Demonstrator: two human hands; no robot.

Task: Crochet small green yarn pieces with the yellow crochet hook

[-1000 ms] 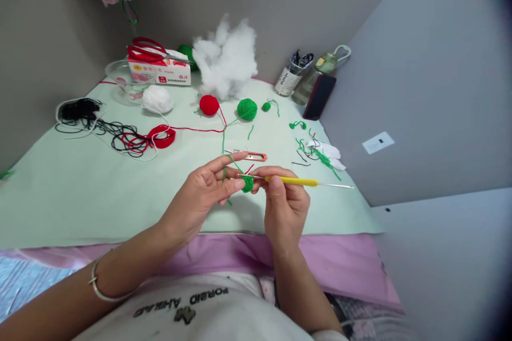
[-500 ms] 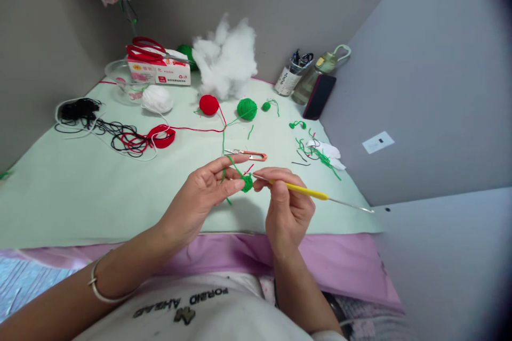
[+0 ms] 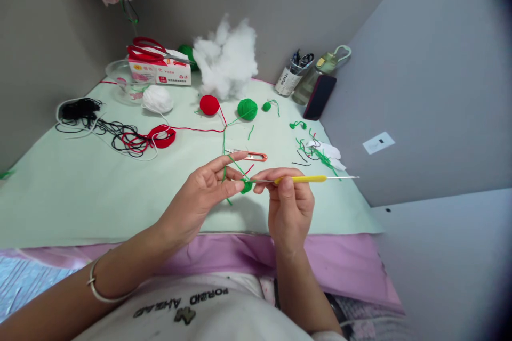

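Observation:
My left hand (image 3: pixel 204 192) pinches a small green crocheted piece (image 3: pixel 247 187) between thumb and fingers, with green yarn (image 3: pixel 234 164) running over the raised forefinger back to a green yarn ball (image 3: pixel 247 109). My right hand (image 3: pixel 288 203) grips a yellow-handled crochet hook (image 3: pixel 304 179), held almost level, its tip at the green piece. Both hands hover just above the near part of the pale green table (image 3: pixel 80 192).
Orange thread snips (image 3: pixel 252 156) lie just beyond my hands. Farther back are a red yarn ball (image 3: pixel 209 105), white yarn (image 3: pixel 157 99), stuffing (image 3: pixel 226 61), red scissors on a box (image 3: pixel 158 64), tangled black and red yarn (image 3: pixel 120 136), a phone (image 3: pixel 319 97), and yarn scraps (image 3: pixel 320 152).
My right hand swung the hook's handle down and right, then brought it back to level. The left hand and the green piece stayed in place.

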